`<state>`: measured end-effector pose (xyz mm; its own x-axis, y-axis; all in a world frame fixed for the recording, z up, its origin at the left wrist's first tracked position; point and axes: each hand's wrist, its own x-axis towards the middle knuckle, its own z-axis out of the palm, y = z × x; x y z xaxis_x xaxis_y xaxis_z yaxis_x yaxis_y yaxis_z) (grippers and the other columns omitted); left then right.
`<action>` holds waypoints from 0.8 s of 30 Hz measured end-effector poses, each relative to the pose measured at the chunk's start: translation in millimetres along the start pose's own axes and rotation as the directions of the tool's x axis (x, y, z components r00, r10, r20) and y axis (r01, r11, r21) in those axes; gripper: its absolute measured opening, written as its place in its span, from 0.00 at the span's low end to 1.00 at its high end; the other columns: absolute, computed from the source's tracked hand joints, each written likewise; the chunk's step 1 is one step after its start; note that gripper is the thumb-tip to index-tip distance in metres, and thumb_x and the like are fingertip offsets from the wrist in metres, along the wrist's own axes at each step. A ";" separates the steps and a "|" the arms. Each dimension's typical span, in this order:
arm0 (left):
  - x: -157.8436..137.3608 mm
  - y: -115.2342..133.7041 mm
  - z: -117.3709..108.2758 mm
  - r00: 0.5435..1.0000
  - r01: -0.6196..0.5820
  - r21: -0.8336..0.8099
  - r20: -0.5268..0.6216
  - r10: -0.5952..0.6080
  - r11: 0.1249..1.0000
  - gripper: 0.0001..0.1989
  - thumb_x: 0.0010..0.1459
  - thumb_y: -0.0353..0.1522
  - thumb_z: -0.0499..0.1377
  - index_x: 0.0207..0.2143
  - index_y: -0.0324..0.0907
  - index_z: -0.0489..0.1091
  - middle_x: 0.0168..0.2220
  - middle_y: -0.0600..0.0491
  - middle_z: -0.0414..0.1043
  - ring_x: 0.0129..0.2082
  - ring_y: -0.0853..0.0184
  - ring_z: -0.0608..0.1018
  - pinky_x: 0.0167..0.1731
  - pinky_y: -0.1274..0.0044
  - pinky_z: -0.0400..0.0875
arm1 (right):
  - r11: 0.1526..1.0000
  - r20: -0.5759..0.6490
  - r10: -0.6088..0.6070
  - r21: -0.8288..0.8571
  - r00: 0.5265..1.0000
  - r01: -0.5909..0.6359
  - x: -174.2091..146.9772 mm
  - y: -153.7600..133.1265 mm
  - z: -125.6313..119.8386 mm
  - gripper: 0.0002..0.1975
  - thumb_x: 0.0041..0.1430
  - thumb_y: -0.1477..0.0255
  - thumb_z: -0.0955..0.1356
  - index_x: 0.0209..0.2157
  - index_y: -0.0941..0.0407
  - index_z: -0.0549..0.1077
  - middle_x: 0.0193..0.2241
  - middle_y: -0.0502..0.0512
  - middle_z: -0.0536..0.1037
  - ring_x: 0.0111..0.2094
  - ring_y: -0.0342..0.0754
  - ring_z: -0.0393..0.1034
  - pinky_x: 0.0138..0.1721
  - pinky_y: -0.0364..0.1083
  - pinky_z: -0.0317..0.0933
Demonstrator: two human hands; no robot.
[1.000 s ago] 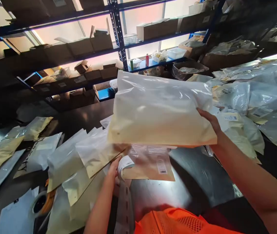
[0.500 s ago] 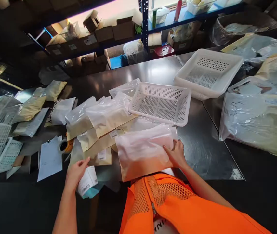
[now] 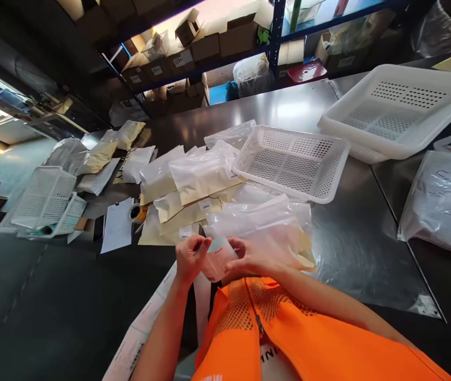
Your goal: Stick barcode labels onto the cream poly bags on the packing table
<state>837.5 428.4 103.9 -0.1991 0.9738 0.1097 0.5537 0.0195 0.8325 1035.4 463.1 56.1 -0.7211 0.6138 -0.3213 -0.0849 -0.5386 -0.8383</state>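
Closest in, an orange mesh vest (image 3: 289, 338) fills the 6 o'clock edge. Just above it both hands meet over a small white label (image 3: 218, 257) – left hand (image 3: 189, 257) at 9 o'clock of it, right hand (image 3: 249, 256) at 3 o'clock. Each grip pinches the label betw. thumb & fingertips; it sits at the near tabletop edge, touching the front of a clear poly bag (image 3: 263, 227). A strip of label backing (image 3: 146, 323) trails down toward 7 o'clock below the left forearm.

At 10–11 o'clock of the hands – a fan of overlapping bagged packets (image 3: 188, 182), some w/ barcode stickers. At 9 o'clock a white sheet of paper (image 3: 117, 231) w/ a tape roll (image 3: 135, 212) just beside it. Further left, stacked white baskets (image 3: 48, 198).

At 1 o'clock an empty white perforated basket (image 3: 289, 164) on the steel tabletop (image 3: 352, 238); beyond it at 2 o'clock a bigger white basket (image 3: 398, 108), tilted. Far right, a large bagged parcel (image 3: 443, 203). At 12 o'clock, shelving w/ cardboard boxes (image 3: 209, 45).
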 end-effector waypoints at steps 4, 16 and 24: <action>5.8 3.7 -4.0 0.973 0.089 0.068 0.207 -0.101 0.994 0.24 0.57 0.49 0.58 0.49 0.43 0.73 0.52 0.46 0.72 0.35 0.66 0.76 0.35 0.75 0.69 | 0.996 -0.216 -0.087 -0.021 0.973 0.084 3.1 5.9 5.7 0.27 0.37 0.55 0.78 0.36 0.57 0.72 0.31 0.51 0.76 0.33 0.49 0.71 0.37 0.48 0.65; -2.2 9.3 41.4 0.629 0.632 -0.129 0.661 -0.409 0.764 0.21 0.41 0.42 0.71 0.19 0.36 0.65 0.18 0.59 0.60 0.19 0.77 0.61 0.19 0.83 0.54 | 0.813 -0.480 -0.298 -0.581 0.825 -0.044 -36.2 -0.5 -8.3 0.08 0.53 0.68 0.71 0.25 0.56 0.73 0.26 0.51 0.77 0.29 0.45 0.68 0.29 0.43 0.58; -5.3 -44.7 -12.9 0.619 0.584 -0.164 0.724 -0.306 0.795 0.17 0.41 0.40 0.72 0.21 0.36 0.72 0.20 0.54 0.70 0.20 0.72 0.69 0.20 0.81 0.60 | 0.925 -0.691 -0.242 -0.376 0.681 -0.052 -87.5 -8.6 -87.9 0.20 0.48 0.53 0.72 0.25 0.56 0.71 0.23 0.50 0.73 0.25 0.44 0.65 0.27 0.44 0.60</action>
<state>803.4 419.5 73.1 0.2926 0.7604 -0.5798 0.1916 0.5474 0.8146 1159.7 464.7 52.8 0.0040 0.9475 -0.3199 0.2177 -0.3130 -0.9245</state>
